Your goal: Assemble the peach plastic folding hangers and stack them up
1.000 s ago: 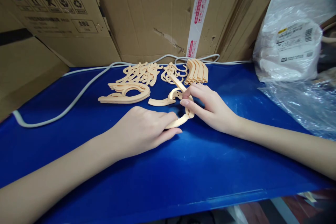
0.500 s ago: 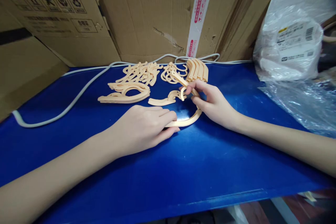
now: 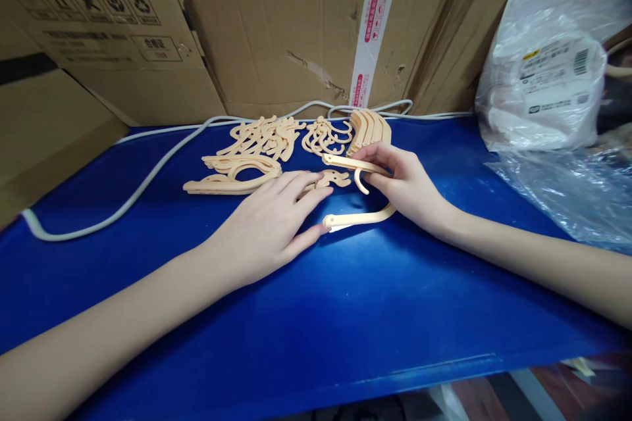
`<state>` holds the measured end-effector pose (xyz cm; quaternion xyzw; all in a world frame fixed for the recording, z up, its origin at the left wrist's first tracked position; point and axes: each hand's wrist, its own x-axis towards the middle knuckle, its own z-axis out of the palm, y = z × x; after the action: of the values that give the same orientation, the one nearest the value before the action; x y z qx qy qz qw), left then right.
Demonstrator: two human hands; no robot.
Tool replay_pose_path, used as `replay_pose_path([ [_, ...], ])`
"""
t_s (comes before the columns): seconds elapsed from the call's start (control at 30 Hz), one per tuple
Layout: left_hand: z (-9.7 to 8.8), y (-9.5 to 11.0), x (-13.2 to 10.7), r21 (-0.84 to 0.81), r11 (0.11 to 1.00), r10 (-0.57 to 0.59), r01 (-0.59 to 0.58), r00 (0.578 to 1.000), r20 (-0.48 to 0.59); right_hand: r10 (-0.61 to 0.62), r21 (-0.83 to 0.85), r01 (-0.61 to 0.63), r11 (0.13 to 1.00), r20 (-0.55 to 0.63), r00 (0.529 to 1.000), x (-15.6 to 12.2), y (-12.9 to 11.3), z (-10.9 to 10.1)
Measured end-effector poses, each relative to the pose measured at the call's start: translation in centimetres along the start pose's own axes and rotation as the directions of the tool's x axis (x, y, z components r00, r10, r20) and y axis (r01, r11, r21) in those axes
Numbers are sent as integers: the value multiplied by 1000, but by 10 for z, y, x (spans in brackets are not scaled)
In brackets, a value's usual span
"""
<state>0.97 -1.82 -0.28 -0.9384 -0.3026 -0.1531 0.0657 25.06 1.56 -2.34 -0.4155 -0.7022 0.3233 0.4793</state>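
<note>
Left hand (image 3: 276, 223) spreads loosely, thumb apart from the fingers, and whether its thumb touches the lower end of a cream hooked piece (image 3: 363, 216) is hard to tell. Closed around that piece over the blue tabletop (image 3: 345, 316), the right hand (image 3: 407, 181) hides the stretch between its upper and lower arms. Beyond, the left fingers partly cover a loose cream part (image 3: 338, 178), and the right hand overlaps the near end of a curved bundle (image 3: 368, 127).
</note>
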Motion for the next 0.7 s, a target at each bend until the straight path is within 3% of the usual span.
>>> replay_pose_path([
  [0.13,2,1,-2,-12,999,-33,34,997,71,-129,-258,127,958,10,992,2,-2,-8],
  [0.27,-1,2,-1,33,999,-30,28,998,57,-198,-396,204,895,56,979,4,-2,-17],
  [0.43,-6,3,0,75,997,-26,24,999,25,-132,-478,150,866,72,989,9,3,-24],
  [0.57,-8,5,1,216,976,26,-16,999,-40,-60,-515,104,851,102,993,11,5,-27],
  [0.7,-10,7,1,342,939,58,-45,998,-26,9,-566,78,820,149,989,11,2,-27],
])
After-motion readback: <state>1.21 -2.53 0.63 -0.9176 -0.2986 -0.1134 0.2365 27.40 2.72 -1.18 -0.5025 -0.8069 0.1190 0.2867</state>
